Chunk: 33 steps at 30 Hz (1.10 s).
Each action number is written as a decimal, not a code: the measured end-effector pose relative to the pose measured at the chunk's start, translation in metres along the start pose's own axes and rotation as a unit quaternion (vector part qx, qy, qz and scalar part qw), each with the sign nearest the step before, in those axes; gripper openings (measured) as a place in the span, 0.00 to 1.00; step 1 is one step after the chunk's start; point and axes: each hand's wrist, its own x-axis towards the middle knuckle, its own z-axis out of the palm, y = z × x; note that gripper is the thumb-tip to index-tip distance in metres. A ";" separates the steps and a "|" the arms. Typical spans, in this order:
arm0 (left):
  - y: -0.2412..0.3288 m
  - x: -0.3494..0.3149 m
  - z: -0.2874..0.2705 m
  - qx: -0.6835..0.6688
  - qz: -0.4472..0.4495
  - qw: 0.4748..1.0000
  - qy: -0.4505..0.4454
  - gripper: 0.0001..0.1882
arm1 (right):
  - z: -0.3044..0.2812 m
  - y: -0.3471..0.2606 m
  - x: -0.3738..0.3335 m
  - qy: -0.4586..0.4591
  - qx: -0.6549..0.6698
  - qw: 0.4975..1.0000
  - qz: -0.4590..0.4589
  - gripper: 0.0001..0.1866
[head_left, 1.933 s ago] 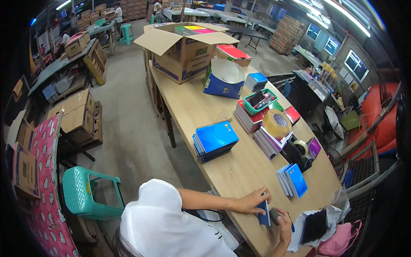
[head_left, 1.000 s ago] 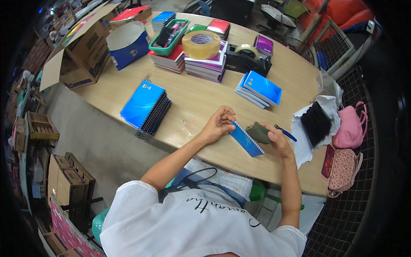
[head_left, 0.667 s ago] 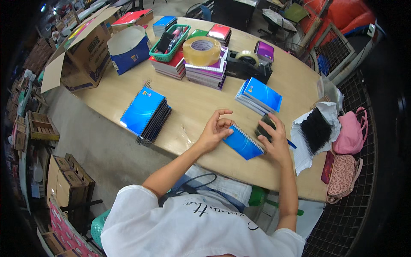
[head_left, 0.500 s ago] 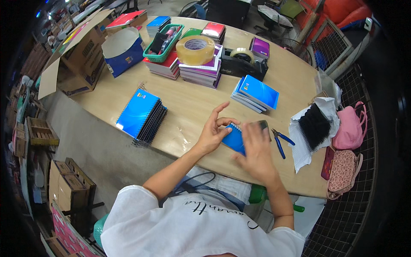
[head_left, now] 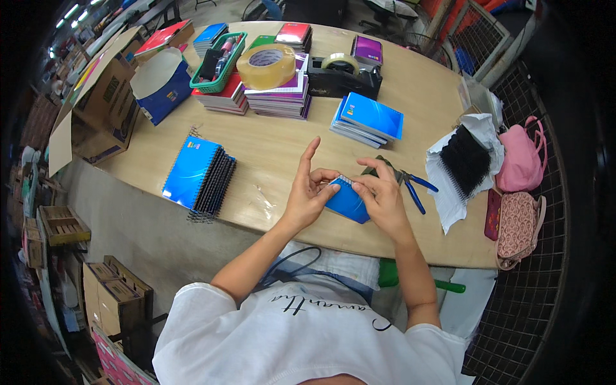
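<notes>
A small blue notebook [head_left: 346,205] is held between my hands over the near edge of the table, with a row of pale wire loops or holes along its top edge. My left hand [head_left: 309,196] pinches its upper left corner, index finger pointing up. At the upper right corner, my right hand [head_left: 385,197] grips the edge between thumb and fingers. Behind that hand lies a dark green object [head_left: 380,165], partly covered. Just right of it rest blue-handled cutters [head_left: 412,194]. Black spiral coils [head_left: 463,162] are piled on crumpled white paper [head_left: 453,208] farther right.
Spiral-bound blue notebooks [head_left: 191,168] are stacked at left; another blue stack [head_left: 372,117] lies ahead. Behind stand a tape dispenser [head_left: 346,82], a wide tape roll [head_left: 264,69], a green basket [head_left: 224,82] and a carton [head_left: 99,119]. Pink bags [head_left: 521,160] sit at the right edge.
My right hand, blurred and raised over the notebook before, now pinches its upper right corner. My left hand keeps its hold. The whole view has shifted slightly.
</notes>
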 end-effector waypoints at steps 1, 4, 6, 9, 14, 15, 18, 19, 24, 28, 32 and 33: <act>0.003 0.000 0.004 -0.004 -0.002 1.000 -0.007 0.49 | 0.000 0.003 -0.002 -0.008 -0.012 1.000 -0.011 0.18; 0.007 0.000 0.005 0.007 -0.017 1.000 -0.023 0.49 | -0.003 0.000 -0.007 0.014 0.004 1.000 0.004 0.22; 0.007 -0.001 0.002 0.003 -0.027 1.000 -0.006 0.49 | -0.019 0.013 -0.002 0.061 -0.008 0.997 0.041 0.24; 0.000 -0.002 -0.002 -0.021 -0.041 0.999 0.025 0.49 | -0.048 0.078 -0.023 0.073 -0.270 0.955 0.102 0.26; 0.012 0.002 0.000 -0.016 -0.089 0.996 -0.012 0.50 | -0.042 0.129 -0.060 -0.003 -0.411 0.901 0.139 0.26; 0.011 0.001 0.001 -0.019 -0.074 0.997 -0.002 0.50 | -0.043 0.128 -0.060 0.016 -0.402 0.904 0.146 0.25; 0.003 0.001 0.000 -0.025 -0.049 0.998 0.018 0.50 | -0.050 0.111 -0.052 0.078 -0.320 0.936 0.120 0.22; -0.003 0.000 -0.003 -0.023 -0.056 0.998 0.018 0.50 | -0.055 0.096 -0.047 0.100 -0.282 0.949 0.105 0.22; 0.012 0.002 0.004 0.019 -0.076 0.997 0.000 0.50 | -0.063 0.027 -0.016 0.023 -0.209 0.972 -0.102 0.23; 0.018 0.004 -0.002 0.032 -0.072 0.997 -0.021 0.50 | -0.065 -0.012 0.008 -0.018 -0.286 0.935 -0.211 0.23; 0.024 0.005 -0.002 0.021 -0.067 0.997 -0.026 0.50 | -0.062 -0.027 0.024 -0.002 -0.364 0.874 -0.323 0.14; 0.025 0.005 -0.002 0.024 -0.070 0.997 -0.025 0.50 | -0.059 -0.026 0.026 0.005 -0.372 0.862 -0.343 0.12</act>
